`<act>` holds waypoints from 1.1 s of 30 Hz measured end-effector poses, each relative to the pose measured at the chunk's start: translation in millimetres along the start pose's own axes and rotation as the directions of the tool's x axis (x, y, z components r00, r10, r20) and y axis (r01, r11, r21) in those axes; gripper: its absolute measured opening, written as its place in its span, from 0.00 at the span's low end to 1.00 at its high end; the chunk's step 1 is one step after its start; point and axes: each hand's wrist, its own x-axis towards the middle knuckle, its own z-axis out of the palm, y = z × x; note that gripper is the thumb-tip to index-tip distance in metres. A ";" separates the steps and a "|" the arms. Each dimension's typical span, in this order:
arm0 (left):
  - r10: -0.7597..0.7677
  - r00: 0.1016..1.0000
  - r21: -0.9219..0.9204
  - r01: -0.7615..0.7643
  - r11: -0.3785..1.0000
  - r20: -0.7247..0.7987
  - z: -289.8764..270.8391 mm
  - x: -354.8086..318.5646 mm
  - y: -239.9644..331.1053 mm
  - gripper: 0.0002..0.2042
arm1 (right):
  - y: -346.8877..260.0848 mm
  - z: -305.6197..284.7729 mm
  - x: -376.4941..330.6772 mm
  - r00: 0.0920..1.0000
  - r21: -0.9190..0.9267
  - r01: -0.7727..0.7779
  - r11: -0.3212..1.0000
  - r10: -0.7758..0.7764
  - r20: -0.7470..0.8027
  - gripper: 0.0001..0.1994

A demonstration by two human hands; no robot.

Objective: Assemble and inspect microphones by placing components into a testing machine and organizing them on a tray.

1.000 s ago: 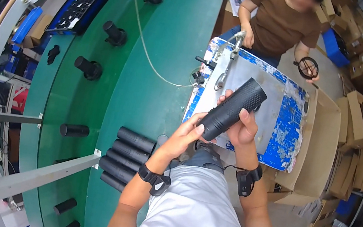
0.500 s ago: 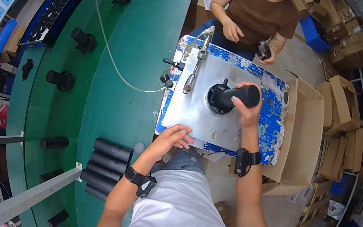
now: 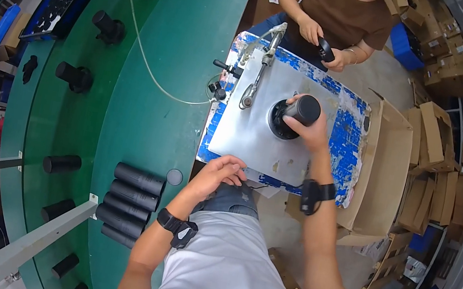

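A black cylinder [image 3: 306, 109] is gripped by my right hand [image 3: 315, 133], thumb on the near side. It stands in a round black base [image 3: 277, 120] on the silver metal plate [image 3: 250, 143]; the joint between them is partly hidden by the hand. My left hand [image 3: 221, 175] rests by the plate's front left corner, fingers loosely bent and apart, holding nothing. Left of the round base, a metal rod-like clamp device [image 3: 264, 66] lies across the plate, with a black handle [image 3: 227, 68] beside it.
Beneath the plate is a worn blue table [image 3: 341, 164]. A green conveyor [image 3: 169, 41] on the left carries several black cylinders [image 3: 132, 196]. An open cardboard box [image 3: 384, 171] stands at right. Across the table, a co-worker's hands hold a black ring part [image 3: 325, 50].
My right hand has brought the cylinder slightly left and more upright over the base. My left hand has hardly moved. The co-worker's two hands have come together on the black ring part.
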 end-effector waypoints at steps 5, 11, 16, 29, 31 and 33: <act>0.073 0.997 0.017 -0.074 0.997 0.023 -0.5 -6.5 14.9 0.11 | -8.5 -10.0 16.8 0.992 0.018 0.025 1.000 -0.027 0.122 0.21; 0.275 0.944 0.067 -0.267 0.961 -0.180 -6.7 6.6 62.7 0.10 | 24.5 26.5 -1.8 0.885 -0.074 0.212 0.975 -0.223 -0.409 0.22; 0.528 0.827 0.444 -0.405 0.799 -0.195 -48.1 69.3 116.9 0.11 | 32.0 12.4 -2.1 0.956 0.123 0.257 0.958 -0.233 -0.180 0.21; 0.404 0.871 0.949 0.314 -0.017 -0.281 -97.6 169.5 144.2 0.18 | 31.0 27.1 -4.9 0.887 -0.112 0.254 0.961 -0.278 -0.370 0.22; 0.423 0.865 0.957 0.288 0.026 -0.272 -97.5 167.6 143.7 0.18 | 30.6 26.8 -1.9 0.889 -0.113 0.263 0.958 -0.286 -0.359 0.21; 0.425 0.861 0.956 0.290 0.043 -0.280 -94.1 167.8 140.6 0.19 | 30.3 27.4 -2.1 0.891 -0.019 0.277 0.961 -0.264 -0.370 0.21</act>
